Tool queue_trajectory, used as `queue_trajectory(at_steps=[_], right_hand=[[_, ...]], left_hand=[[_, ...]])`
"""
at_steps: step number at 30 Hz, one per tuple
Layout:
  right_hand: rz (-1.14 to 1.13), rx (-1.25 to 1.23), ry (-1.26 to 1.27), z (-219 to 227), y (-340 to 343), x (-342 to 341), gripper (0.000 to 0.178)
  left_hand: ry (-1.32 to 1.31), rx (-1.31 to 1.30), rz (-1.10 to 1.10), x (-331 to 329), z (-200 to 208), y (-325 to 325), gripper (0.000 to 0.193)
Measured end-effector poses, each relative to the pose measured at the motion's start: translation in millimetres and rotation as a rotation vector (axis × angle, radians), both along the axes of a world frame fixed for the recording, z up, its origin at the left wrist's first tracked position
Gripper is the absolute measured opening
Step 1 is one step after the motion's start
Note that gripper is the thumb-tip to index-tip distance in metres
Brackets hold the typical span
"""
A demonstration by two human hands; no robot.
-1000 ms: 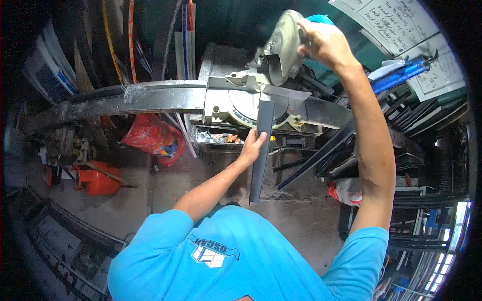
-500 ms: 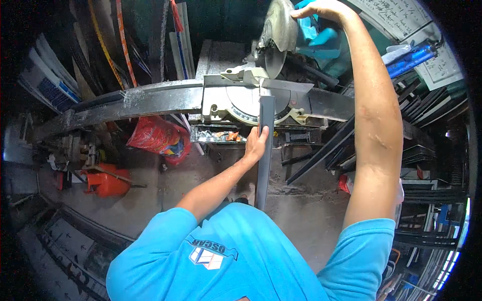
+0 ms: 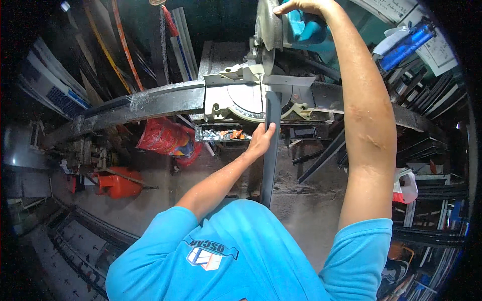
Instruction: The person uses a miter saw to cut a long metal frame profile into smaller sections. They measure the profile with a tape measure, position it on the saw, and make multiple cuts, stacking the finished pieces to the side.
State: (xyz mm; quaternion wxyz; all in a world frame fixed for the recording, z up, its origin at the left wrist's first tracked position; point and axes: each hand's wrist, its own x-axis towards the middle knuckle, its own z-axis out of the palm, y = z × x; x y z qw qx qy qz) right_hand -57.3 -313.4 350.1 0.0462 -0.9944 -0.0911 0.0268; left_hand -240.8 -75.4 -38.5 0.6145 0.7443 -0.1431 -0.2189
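Note:
My left hand (image 3: 262,140) is closed on a long dark grey profile bar (image 3: 270,165), its thumb along the near side. The bar's far end rests on the pale base (image 3: 236,100) of a miter saw, just right of the slot, and its near end reaches back toward my shirt. Up at the top edge, my right hand (image 3: 314,6) is bent over the teal handle and motor housing (image 3: 306,30) of the saw, thumb stretched toward the metal blade guard (image 3: 268,25). Its other fingers are partly cut off by the picture edge. The blade (image 3: 268,61) hangs raised above the base.
A long support rail (image 3: 165,100) runs left of the saw. Below it hang a red sack (image 3: 168,140) and a tray of small scraps (image 3: 228,134). An orange-red container (image 3: 120,181) stands on the floor at left. Long profiles (image 3: 326,155) lean at right.
The bar's far end has shifted slightly right across the saw base with my left hand. My right hand and the saw head appear a little higher and further left. The view has turned slightly.

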Motion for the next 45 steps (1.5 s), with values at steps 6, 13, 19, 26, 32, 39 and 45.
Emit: queue_trajectory(at_steps=[6,13,19,26,32,39,45], right_hand=[[0.299,-0.549,-0.274,-33,7,1,0.027],[0.281,-0.590,-0.376,-38,12,-40,0.023],[-0.499,0.502,-0.330,-33,63,-87,0.107],[-0.455,0.591,-0.484,-67,63,-115,0.120],[-0.485,0.584,-0.459,-72,71,-124,0.117],[-0.453,0.551,-0.520,-79,70,-123,0.115],[-0.438,0.553,-0.536,-83,71,-128,0.115]], left_hand=[[0.034,0.044,0.037,-7,-15,11,0.063],[-0.023,0.030,-0.023,-11,-14,8,0.065],[0.020,0.042,-0.001,-9,-26,10,0.066],[0.042,0.039,-0.024,-9,-30,8,0.064],[-0.017,0.041,0.000,-7,-40,6,0.065],[-0.019,0.076,-0.021,-11,-25,4,0.065],[0.005,0.070,-0.010,-13,-22,4,0.063]])
